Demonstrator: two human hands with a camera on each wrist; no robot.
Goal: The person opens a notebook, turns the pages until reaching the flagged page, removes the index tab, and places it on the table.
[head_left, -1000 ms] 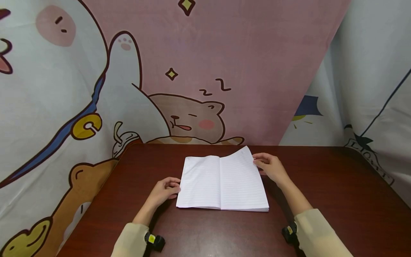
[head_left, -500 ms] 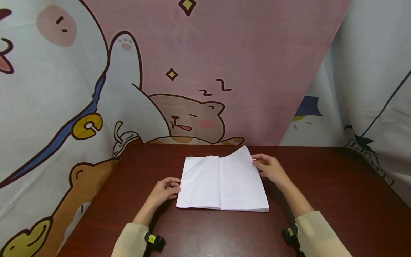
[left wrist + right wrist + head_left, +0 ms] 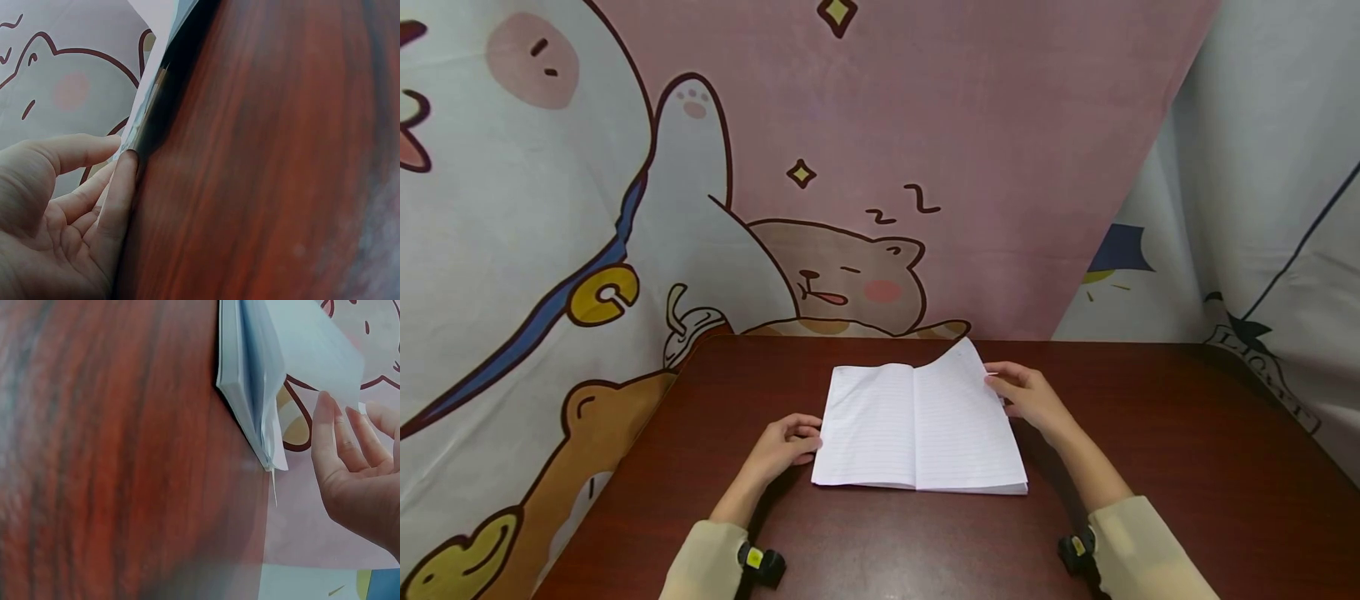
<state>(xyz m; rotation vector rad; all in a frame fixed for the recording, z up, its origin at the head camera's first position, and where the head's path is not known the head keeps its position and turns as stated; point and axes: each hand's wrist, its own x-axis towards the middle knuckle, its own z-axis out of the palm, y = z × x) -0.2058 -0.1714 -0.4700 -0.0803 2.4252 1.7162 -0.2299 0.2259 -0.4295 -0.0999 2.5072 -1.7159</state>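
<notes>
A lined notebook [image 3: 872, 433] lies spread flat on the table with blank ruled pages. At its left edge my left hand [image 3: 782, 450] holds the side, and in the left wrist view the thumb and fingers [image 3: 81, 150] meet at the notebook's edge [image 3: 145, 103]. The upper outer corner of the right-hand page [image 3: 962, 400] is lifted off the pages under it. My right hand [image 3: 1030, 396] pinches that page's outer edge. From the right wrist, the raised page [image 3: 322, 353] stands away from the thicker stack of pages [image 3: 250, 381], its corner between thumb and fingertips.
The dark red-brown wooden table [image 3: 880, 550] extends around the notebook. Behind it hangs a cartoon-printed cloth [image 3: 1000, 167] with a sleeping cat, and a pale cloth [image 3: 1270, 208] hangs on the right. A small black device [image 3: 763, 565] is strapped at the left wrist.
My right hand has shifted slightly to the left, and the raised page corner has moved left with it. The left hand and the notebook's left side have stayed put.
</notes>
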